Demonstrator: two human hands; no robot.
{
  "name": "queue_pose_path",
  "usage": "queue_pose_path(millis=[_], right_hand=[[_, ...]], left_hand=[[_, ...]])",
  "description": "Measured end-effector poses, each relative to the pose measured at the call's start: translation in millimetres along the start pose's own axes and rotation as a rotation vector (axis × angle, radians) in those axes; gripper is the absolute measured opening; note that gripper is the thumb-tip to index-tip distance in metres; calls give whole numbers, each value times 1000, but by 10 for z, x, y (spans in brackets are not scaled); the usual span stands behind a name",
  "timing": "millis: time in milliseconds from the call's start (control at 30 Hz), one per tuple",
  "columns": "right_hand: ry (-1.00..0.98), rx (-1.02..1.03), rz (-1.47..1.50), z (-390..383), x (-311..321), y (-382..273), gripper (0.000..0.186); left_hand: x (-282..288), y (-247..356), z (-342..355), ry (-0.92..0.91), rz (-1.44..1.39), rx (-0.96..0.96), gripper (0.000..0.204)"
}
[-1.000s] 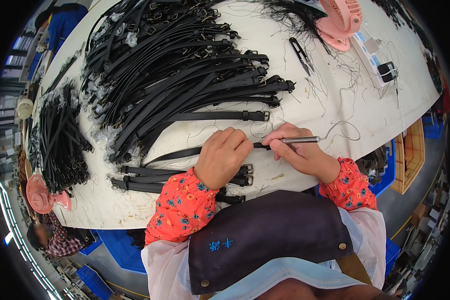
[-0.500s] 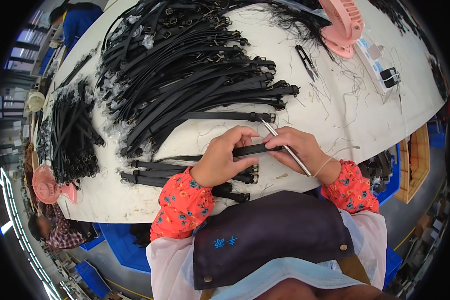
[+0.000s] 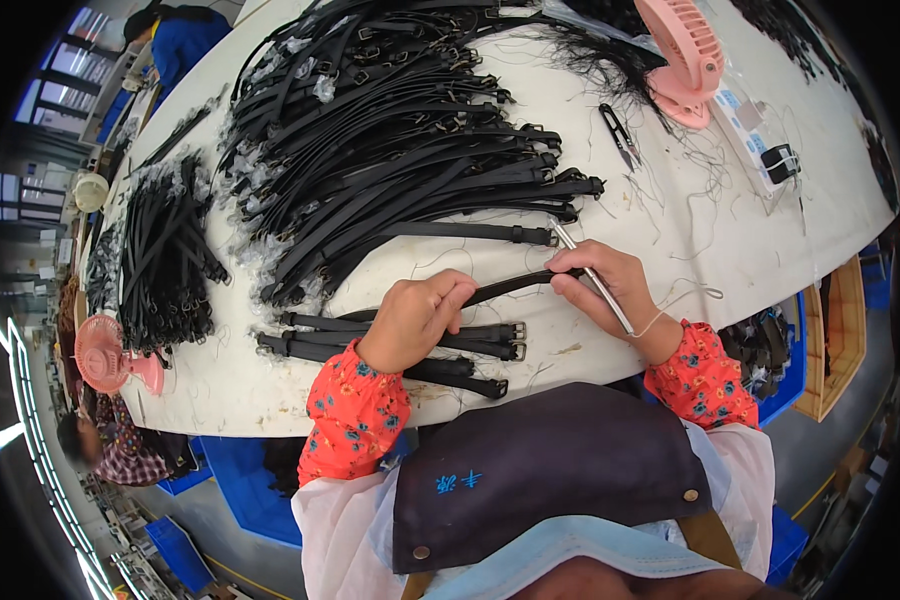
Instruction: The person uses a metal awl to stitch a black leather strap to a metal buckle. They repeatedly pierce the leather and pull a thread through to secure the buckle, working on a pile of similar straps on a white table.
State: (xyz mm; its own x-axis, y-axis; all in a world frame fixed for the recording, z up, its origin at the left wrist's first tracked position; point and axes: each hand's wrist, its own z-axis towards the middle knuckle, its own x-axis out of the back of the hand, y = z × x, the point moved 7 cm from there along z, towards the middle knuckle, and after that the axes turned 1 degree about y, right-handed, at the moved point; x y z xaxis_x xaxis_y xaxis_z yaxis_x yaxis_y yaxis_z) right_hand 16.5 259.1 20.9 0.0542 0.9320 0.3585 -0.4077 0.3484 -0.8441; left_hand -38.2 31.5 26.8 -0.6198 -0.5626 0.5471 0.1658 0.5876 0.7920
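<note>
A narrow black belt (image 3: 510, 288) is stretched between my two hands above the white table. My left hand (image 3: 410, 318) is closed around it, fingers folded. At the belt's right end, my right hand (image 3: 615, 285) pinches it between thumb and fingers. The same hand also holds a thin silver pen-like tool (image 3: 608, 298), slanting up to the left, with a pale cord looped near its lower end. Just beyond my hands lies a single buckled belt (image 3: 470, 231). Several more belts (image 3: 470, 341) lie beside and below my left hand.
A large heap of black buckled belts (image 3: 400, 150) covers the table's middle, with a smaller bundle (image 3: 165, 260) at left. Black thread snips (image 3: 620, 136), a pink fan (image 3: 682, 60) and a power strip (image 3: 745, 135) lie at right. Another pink fan (image 3: 103, 352) stands at the left edge.
My left hand has turned and closed its fingers around the belt, moving slightly left. My right hand has shifted slightly up and right. The stretch of belt between them shows longer.
</note>
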Motion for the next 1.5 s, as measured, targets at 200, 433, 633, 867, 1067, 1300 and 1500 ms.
queue_pose_path(millis=[200, 433, 633, 867, 1067, 1300, 1500], right_hand=[[24, -75, -10, -21, 23, 22, 14], [-259, 262, -124, -69, -227, -179, 21], [-38, 261, -430, 99, -76, -127, 23], [-82, 280, -572, 208, -165, -41, 29], [-125, 247, -421, 143, -167, -17, 28], [-94, 213, -360, 192, -121, -21, 30], [-3, 157, -289, 243, -19, 3, 35]], left_hand=[[286, -108, -102, 450, 374, -266, 13], [293, -528, -393, 336, 517, -120, 13], [408, -249, -366, 287, 470, -297, 25], [-91, 362, 244, 398, 462, -684, 41], [-135, 108, 385, 287, 524, -562, 31], [829, -183, 33, 543, 629, -355, 15], [1121, -43, -116, 811, 146, -271, 10]])
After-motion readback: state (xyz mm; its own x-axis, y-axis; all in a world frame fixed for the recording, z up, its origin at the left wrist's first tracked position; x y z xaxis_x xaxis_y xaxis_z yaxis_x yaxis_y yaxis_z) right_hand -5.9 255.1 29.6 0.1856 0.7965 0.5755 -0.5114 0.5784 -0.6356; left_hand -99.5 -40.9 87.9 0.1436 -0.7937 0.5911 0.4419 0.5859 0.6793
